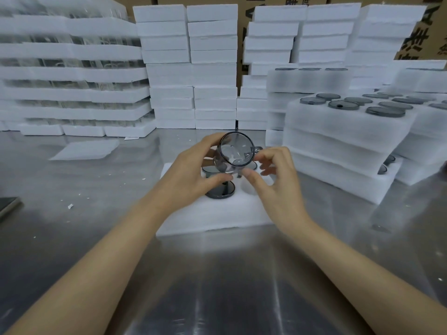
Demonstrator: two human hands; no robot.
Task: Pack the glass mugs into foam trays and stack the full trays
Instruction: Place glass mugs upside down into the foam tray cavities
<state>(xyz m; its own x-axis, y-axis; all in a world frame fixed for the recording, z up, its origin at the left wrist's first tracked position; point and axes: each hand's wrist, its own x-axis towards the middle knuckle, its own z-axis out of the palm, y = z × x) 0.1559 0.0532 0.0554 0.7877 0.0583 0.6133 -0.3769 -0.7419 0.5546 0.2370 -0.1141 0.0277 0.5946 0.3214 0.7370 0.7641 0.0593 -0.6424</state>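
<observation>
Gripping a dark glass mug (235,151) in the left hand (193,170), thumb underneath and fingers (211,141) curled round the far side, lifted above the foam tray (212,216) lying on the steel surface (96,238). Turned on its side with one round end toward the camera, most likely for a look through the glass before packing; impossible to tell whether mouth or base. Right hand (273,180) just beside the mug, fingers (280,155) half curled and apart, pinching nothing; thumb tip close under the lower edge, contact not clear, probably ready to steady or turn the mug. In the tray, seated mugs (220,191) with a dark flat round face up, one near the front and others further back, partly hidden behind the hands. One empty pocket (251,187) just under the right thumb, probably the next place to fill. Tray kept directly in front, between both forearms, for a short way down. On the right, stacked full trays (338,141) with round dark faces showing on top, set near, handy for adding the finished one. Behind, tall piles of white foam blocks (191,68) and cardboard boxes (416,32). Care needed in lowering: tight pocket, glass easy to knock against a neighbour.
</observation>
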